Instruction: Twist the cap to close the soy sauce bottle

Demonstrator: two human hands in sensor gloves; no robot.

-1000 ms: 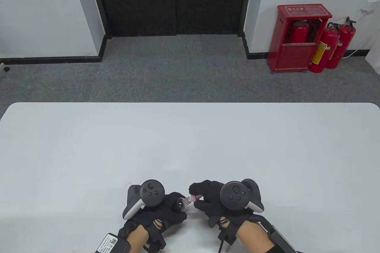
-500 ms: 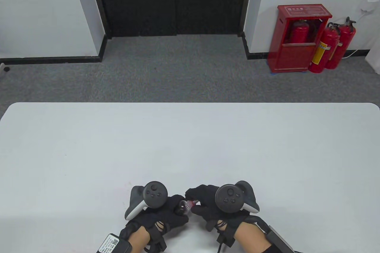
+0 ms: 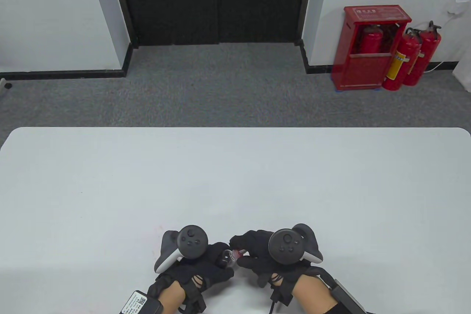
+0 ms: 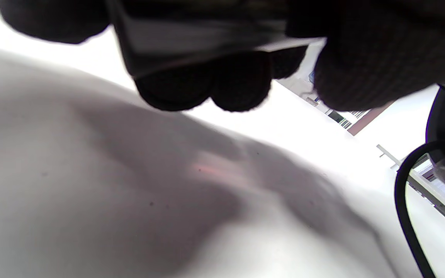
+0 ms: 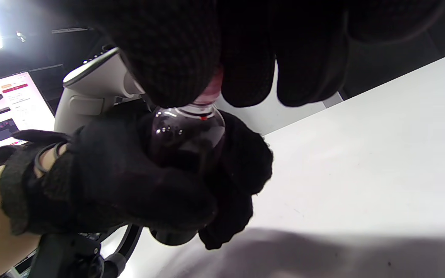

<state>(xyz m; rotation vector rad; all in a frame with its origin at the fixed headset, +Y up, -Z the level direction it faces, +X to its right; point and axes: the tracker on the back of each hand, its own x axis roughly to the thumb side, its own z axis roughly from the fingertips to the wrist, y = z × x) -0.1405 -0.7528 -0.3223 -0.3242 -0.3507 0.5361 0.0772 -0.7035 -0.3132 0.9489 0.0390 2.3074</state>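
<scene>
A small clear soy sauce bottle [image 3: 227, 257] with dark liquid is held near the table's front edge. My left hand [image 3: 206, 264] grips its body; in the right wrist view the bottle [image 5: 185, 137] sits wrapped in those gloved fingers [image 5: 129, 185]. My right hand [image 3: 254, 251] pinches the red cap [image 3: 240, 252] at the bottle's neck; the cap [image 5: 213, 90] shows only as a pink-red sliver under the fingertips [image 5: 168, 58]. In the left wrist view my left hand's fingers [image 4: 207, 83] curl around the bottle's label, the rest blurred.
The white table [image 3: 235, 181] stretches away from the hands. Beyond its far edge is grey carpet, a dark doorway and a red fire extinguisher cabinet [image 3: 368, 47]. A black cable [image 4: 404, 200] hangs at the right of the left wrist view.
Over the last second both hands drew together, the right hand moving left so the cap met the bottle's neck. In the last half second they barely moved.
</scene>
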